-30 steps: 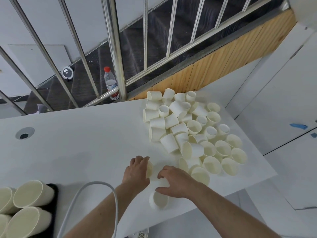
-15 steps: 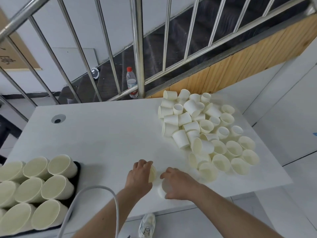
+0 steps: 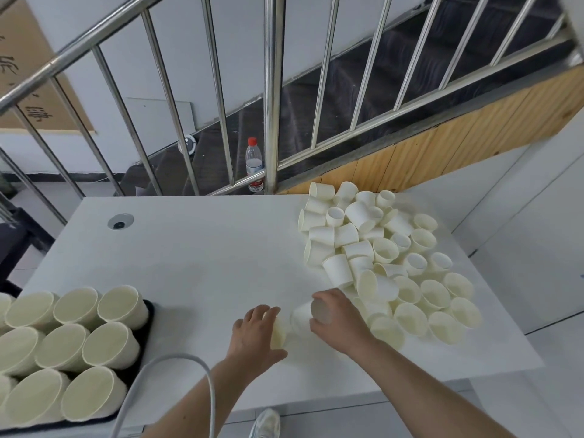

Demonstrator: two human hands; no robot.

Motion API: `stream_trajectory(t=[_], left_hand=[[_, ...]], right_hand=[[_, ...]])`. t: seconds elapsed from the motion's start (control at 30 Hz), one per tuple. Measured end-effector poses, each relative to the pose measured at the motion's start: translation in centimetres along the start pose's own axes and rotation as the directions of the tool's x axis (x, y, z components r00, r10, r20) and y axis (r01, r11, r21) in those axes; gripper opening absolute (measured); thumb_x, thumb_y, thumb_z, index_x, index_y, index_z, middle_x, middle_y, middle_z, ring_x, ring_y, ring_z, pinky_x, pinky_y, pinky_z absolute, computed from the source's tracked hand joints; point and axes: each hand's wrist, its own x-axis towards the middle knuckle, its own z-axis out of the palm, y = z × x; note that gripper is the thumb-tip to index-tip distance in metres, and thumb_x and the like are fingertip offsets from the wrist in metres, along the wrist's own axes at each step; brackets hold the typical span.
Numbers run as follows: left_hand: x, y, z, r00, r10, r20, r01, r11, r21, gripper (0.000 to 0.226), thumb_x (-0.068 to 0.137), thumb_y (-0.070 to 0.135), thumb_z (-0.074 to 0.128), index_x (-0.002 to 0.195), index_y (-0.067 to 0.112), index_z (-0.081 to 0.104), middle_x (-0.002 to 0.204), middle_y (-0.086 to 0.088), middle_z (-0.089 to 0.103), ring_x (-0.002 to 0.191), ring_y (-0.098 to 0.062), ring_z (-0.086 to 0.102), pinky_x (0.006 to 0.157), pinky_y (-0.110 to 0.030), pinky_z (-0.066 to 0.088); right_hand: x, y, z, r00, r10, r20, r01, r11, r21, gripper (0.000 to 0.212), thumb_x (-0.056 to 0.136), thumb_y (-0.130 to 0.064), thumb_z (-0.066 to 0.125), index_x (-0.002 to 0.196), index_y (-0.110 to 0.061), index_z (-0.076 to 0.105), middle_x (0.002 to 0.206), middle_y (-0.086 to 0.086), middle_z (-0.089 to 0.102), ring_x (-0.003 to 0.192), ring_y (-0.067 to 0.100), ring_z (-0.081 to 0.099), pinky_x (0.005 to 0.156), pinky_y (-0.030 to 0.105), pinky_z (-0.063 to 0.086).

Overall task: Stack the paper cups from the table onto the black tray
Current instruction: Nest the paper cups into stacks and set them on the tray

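One cup point(image 3: 301, 317) is gripped by the right hand point(image 3: 339, 322), lying sideways, mouth toward the left hand point(image 3: 252, 335), which grips a second cup point(image 3: 278, 331).

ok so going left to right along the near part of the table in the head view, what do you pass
black tray of stacked cups → left hand holding a cup → right hand gripping a tilted cup → loose cup pile

cups point(image 3: 384, 250): cream-white | tray point(image 3: 148, 311): black | table point(image 3: 202, 248): white | bottle cap point(image 3: 252, 141): red
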Motion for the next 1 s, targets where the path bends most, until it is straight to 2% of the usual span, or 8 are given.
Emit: stream_trajectory(t=[0.1,0.2,0.43,0.5,0.63,0.8,0.87,1.0], left_hand=[[0.7,0.6,-0.6,0.996,0.040,-0.075,-0.051,0.988,-0.145,0.090,0.075,0.054,0.071,0.147,0.028,0.024,0.149,0.010,0.030,0.137,-0.012,0.031,0.113,-0.031,0.025],[1.5,1.4,-1.4,0.991,0.022,-0.132,-0.068,0.931,-0.358,0.096,0.071,0.051,0.077,0.147,0.026,0.025,0.146,0.013,0.036,0.131,-0.009,0.039,0.106,-0.023,0.034],[2.7,1.4,-1.8,0.980,-0.007,-0.201,-0.098,0.857,-0.505,0.078,0.069,0.036,0.081,0.135,0.027,0.041,0.130,0.014,0.048,0.115,-0.003,0.053,0.088,-0.015,0.039],[3.0,1.4,-1.8,0.977,0.011,-0.214,-0.117,0.863,-0.491,0.077,0.069,0.033,0.081,0.134,0.025,0.042,0.126,0.014,0.046,0.113,-0.004,0.055,0.086,-0.015,0.042],[3.5,1.8,-2.1,0.972,0.061,-0.226,-0.147,0.910,-0.387,0.078,0.069,0.035,0.077,0.136,0.028,0.038,0.127,0.017,0.044,0.111,-0.007,0.052,0.090,-0.023,0.046],[4.1,2.4,-1.8,0.968,0.145,-0.207,-0.200,0.940,-0.276,0.078,0.072,0.036,0.072,0.141,0.026,0.037,0.135,0.011,0.044,0.119,-0.014,0.047,0.098,-0.028,0.042],[4.2,2.6,-1.6,0.967,0.166,-0.192,-0.211,0.947,-0.244,0.078,0.074,0.035,0.070,0.143,0.025,0.035,0.138,0.011,0.042,0.121,-0.014,0.044,0.098,-0.026,0.040],[4.3,2.7,-1.5,0.973,0.165,-0.160,-0.199,0.953,-0.228,0.080,0.076,0.040,0.071,0.145,0.026,0.032,0.140,0.011,0.041,0.124,-0.012,0.042,0.098,-0.024,0.039]], right_hand=[[0.8,0.0,-0.6,0.987,0.138,-0.085,-0.104,0.941,0.321,0.039,0.085,-0.027,0.066,0.123,-0.024,0.059,0.123,-0.010,0.056,0.111,0.009,0.055,0.098,0.028,0.046],[1.4,-0.7,-1.3,0.967,0.254,-0.037,-0.176,0.759,0.627,0.016,0.088,-0.020,0.064,0.103,-0.027,0.066,0.108,-0.007,0.064,0.093,0.011,0.062,0.081,0.031,0.054],[2.7,-0.9,-1.7,0.928,0.333,0.166,-0.326,0.511,0.796,0.021,0.092,-0.012,0.058,0.111,-0.014,0.068,0.109,0.009,0.065,0.093,0.023,0.063,0.068,0.029,0.054],[2.9,-0.7,-1.6,0.939,0.323,0.121,-0.303,0.604,0.737,0.022,0.091,-0.018,0.059,0.112,-0.016,0.067,0.113,0.003,0.065,0.099,0.018,0.062,0.073,0.028,0.055],[2.6,-0.8,-1.4,0.967,0.187,-0.171,-0.095,0.893,0.440,0.022,0.087,-0.040,0.067,0.104,-0.026,0.067,0.109,-0.015,0.061,0.094,0.002,0.057,0.077,0.014,0.043],[2.8,-1.4,-1.1,0.989,0.099,-0.106,-0.065,0.956,0.287,0.032,0.083,-0.048,0.068,0.107,-0.028,0.064,0.106,-0.017,0.059,0.085,0.001,0.057,0.078,0.015,0.044],[3.0,-1.2,-0.7,0.993,0.108,-0.050,-0.092,0.963,0.252,0.025,0.085,-0.040,0.067,0.106,-0.026,0.064,0.105,-0.015,0.061,0.085,0.002,0.058,0.080,0.018,0.047],[3.3,-0.7,-0.4,0.991,0.132,-0.031,-0.121,0.965,0.233,0.011,0.089,-0.017,0.060,0.098,-0.023,0.063,0.099,-0.010,0.065,0.073,0.010,0.062,0.065,0.016,0.046]])
